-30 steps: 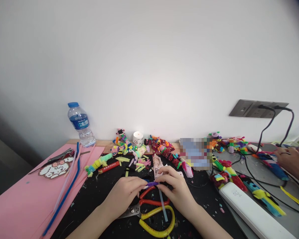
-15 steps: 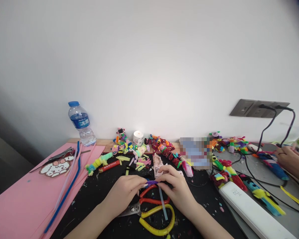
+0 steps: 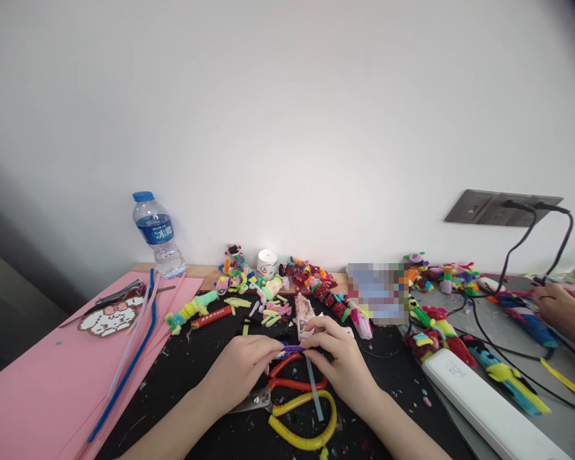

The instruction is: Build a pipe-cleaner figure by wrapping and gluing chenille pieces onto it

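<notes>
A craft corner, by the look of it: a tabletop covered with a black mat (image 3: pixel 182 390) stands against a plain white wall (image 3: pixel 287 140). Along its back edge crowd small multicoloured fuzzy-stem figures (image 3: pixel 321 291), with a long bent blue fuzzy stem (image 3: pixel 124 379) on pink sheeting (image 3: pixel 23 396) and red-and-yellow-handled metal scissors (image 3: pixel 292 404) at the front. A grey socket panel (image 3: pixel 489 207) and a clear blue-capped water bottle (image 3: pixel 156 230) suggest an ordinary indoor room (whether home or studio, I cannot tell).
</notes>
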The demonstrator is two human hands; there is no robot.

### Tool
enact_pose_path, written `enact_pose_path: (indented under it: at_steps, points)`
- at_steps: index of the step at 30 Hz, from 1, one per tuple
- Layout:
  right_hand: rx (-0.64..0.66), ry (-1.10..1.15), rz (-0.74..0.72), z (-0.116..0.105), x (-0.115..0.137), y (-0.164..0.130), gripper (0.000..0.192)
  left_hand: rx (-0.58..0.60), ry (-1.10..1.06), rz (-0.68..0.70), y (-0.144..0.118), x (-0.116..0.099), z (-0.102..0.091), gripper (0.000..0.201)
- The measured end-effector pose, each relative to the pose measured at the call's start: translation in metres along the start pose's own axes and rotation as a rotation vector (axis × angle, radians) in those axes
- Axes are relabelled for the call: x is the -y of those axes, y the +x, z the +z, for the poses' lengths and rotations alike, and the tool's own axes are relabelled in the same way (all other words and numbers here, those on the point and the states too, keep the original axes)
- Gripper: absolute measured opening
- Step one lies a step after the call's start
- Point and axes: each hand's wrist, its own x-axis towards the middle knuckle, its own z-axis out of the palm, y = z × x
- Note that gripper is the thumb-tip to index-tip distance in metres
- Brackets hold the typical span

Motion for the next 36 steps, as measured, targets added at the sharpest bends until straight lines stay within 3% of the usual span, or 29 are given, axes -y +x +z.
enact_pose_path:
  at_steps: [14, 36]
  points:
    - [0.006, -0.001, 0.013, 0.0001, -0.001, -0.0007, 0.014, 0.012, -0.032, -0.062, -0.0009, 0.0057, 0.0016, 0.019]
    - [0.003, 0.002, 0.011, 0.0012, -0.002, -0.0005, 0.013, 0.017, -0.018, -0.052, -0.0024, 0.0046, 0.0005, 0.022]
